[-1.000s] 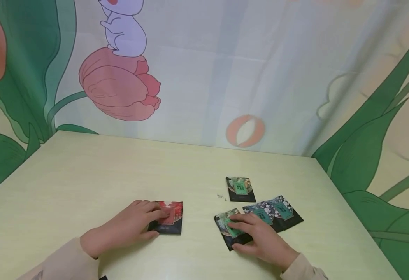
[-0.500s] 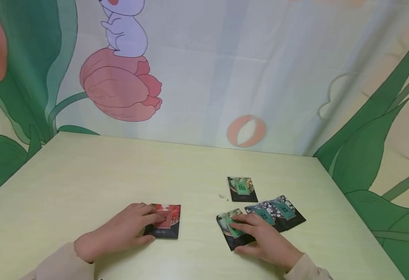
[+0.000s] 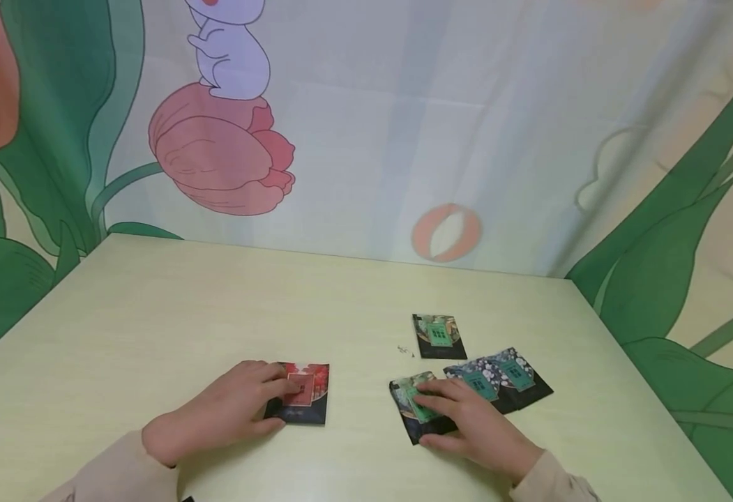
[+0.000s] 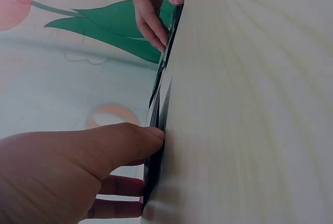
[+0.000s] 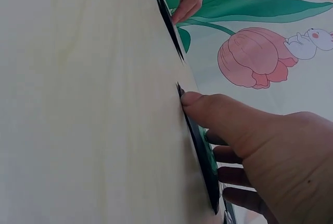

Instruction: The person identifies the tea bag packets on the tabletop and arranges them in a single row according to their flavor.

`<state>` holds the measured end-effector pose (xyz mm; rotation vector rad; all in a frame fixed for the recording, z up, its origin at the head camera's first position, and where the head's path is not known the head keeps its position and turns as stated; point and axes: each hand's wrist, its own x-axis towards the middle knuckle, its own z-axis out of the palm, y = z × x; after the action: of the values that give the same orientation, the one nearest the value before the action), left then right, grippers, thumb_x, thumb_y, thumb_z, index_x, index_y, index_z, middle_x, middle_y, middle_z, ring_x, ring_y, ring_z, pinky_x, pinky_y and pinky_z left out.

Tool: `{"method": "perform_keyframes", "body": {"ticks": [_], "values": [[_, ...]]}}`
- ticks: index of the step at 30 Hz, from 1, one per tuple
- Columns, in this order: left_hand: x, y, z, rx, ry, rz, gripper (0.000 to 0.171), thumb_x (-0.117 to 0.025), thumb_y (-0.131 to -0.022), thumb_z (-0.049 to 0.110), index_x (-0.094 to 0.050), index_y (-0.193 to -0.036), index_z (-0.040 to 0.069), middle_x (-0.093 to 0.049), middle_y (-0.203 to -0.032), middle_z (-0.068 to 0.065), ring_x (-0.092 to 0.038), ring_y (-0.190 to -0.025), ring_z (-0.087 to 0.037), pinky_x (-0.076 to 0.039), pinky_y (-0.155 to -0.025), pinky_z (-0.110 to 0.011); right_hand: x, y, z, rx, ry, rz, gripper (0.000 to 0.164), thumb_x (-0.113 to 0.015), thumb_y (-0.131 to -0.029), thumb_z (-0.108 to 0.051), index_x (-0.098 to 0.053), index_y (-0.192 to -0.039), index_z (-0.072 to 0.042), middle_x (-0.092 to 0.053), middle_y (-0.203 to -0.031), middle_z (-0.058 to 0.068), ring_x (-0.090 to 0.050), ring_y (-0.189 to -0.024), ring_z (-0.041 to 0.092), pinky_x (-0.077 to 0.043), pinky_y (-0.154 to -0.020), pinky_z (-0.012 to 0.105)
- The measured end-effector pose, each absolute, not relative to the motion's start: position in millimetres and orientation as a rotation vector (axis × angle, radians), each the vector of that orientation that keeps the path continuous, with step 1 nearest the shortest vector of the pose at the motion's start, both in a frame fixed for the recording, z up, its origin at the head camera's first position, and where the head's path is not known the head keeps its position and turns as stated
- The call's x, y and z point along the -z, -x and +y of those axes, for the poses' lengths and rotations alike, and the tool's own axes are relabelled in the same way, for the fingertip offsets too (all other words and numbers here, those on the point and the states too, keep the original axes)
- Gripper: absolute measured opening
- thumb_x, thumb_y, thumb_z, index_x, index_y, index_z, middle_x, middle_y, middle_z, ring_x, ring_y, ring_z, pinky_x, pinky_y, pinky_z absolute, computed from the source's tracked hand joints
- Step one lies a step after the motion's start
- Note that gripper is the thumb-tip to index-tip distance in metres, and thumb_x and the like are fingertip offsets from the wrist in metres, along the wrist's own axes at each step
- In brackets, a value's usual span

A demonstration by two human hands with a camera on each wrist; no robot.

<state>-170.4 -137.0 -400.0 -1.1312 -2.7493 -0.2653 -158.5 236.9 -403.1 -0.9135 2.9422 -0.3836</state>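
My left hand (image 3: 222,408) rests on a flat packet (image 3: 306,397) with a red picture and a dark lower part. Its fingertips lie on the red label, and the thumb touches the near edge. In the left wrist view that packet (image 4: 152,169) shows edge-on, lying on the table. My right hand (image 3: 475,425) lies over a green-labelled packet (image 3: 409,411), fingertips on its face and thumb at the near edge. Two blue-flowered packets, a partly covered one (image 3: 484,382) and an outer one (image 3: 519,376), lie just beyond the right hand, side by side and touching or overlapping.
Another green-labelled packet (image 3: 439,337) lies farther back on the pale wood-look table (image 3: 234,300). Small dark marks or bits (image 3: 406,351) are beside it. A printed curtain (image 3: 353,139) hangs along the table's far edge.
My left hand and the red packet have slid slightly left and toward me. The right hand stays on its packet, and the camera view has shifted a little.
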Motion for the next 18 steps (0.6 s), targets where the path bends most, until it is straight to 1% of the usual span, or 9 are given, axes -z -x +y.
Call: {"method": "perform_keyframes", "body": {"ticks": [3, 8, 13, 18], "values": [[400, 171, -137, 0.29, 1.106, -2.777, 0.044, -0.077, -0.078, 0.034, -0.066, -0.117, 0.017, -0.063, -0.115, -0.002, -0.059, -0.105, -0.021, -0.049, -0.096, -0.042, 402, 159, 235, 0.365, 0.946, 2.962, 0.062, -0.059, -0.085, -0.06, -0.06, -0.132, -0.019, -0.052, -0.139, -0.003, -0.047, -0.13, 0.024, -0.046, -0.103, 0.046], [401, 170, -138, 0.331, 1.061, -2.816, 0.047, -0.078, -0.078, 0.034, -0.065, -0.119, 0.016, -0.063, -0.117, -0.003, -0.059, -0.108, -0.023, -0.049, -0.096, -0.044, 402, 161, 230, 0.323, 0.997, 2.982, 0.064, -0.062, -0.084, -0.057, -0.059, -0.132, -0.016, -0.052, -0.14, 0.0, -0.047, -0.131, 0.025, -0.041, -0.108, 0.048], [401, 170, -139, 0.352, 1.047, -2.826, 0.046, -0.078, -0.078, 0.034, -0.066, -0.117, 0.014, -0.063, -0.117, -0.004, -0.059, -0.108, -0.024, -0.048, -0.097, -0.045, 405, 163, 227, 0.299, 1.006, 3.013, 0.063, -0.06, -0.085, -0.059, -0.059, -0.132, -0.017, -0.053, -0.138, 0.0, -0.048, -0.128, 0.022, -0.044, -0.106, 0.044], [400, 171, -138, 0.359, 1.061, -2.817, 0.045, -0.078, -0.077, 0.033, -0.066, -0.117, 0.014, -0.063, -0.114, -0.002, -0.059, -0.106, -0.023, -0.049, -0.096, -0.044, 408, 163, 222, 0.28, 0.979, 3.042, 0.062, -0.058, -0.085, -0.06, -0.06, -0.131, -0.019, -0.054, -0.137, -0.001, -0.049, -0.127, 0.021, -0.044, -0.106, 0.045]]}}
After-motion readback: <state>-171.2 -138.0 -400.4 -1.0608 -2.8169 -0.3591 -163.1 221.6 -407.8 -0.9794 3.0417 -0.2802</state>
